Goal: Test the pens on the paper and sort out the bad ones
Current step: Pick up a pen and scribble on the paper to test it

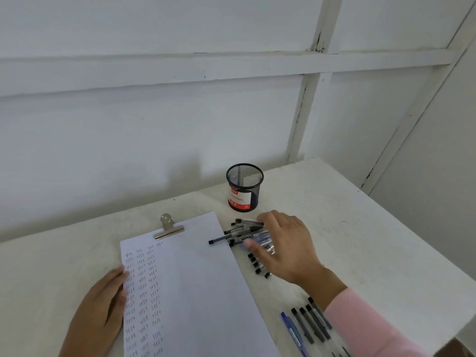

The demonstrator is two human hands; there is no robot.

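Note:
A white sheet of paper (195, 284) lies under a metal clip (168, 228), with columns of small written test marks down its left side. My left hand (103, 305) rests flat on the paper's left edge. A heap of black and blue pens (239, 234) lies just right of the paper. My right hand (286, 248) reaches over this heap with fingers spread and touching the pens; whether it holds one is unclear. A second row of several pens (309, 325) lies nearer to me, partly under my pink sleeve.
A black mesh pen cup (244, 188) with a red and white label stands behind the pen heap. The white table (360, 228) ends at the right edge, and a white panelled wall runs close behind.

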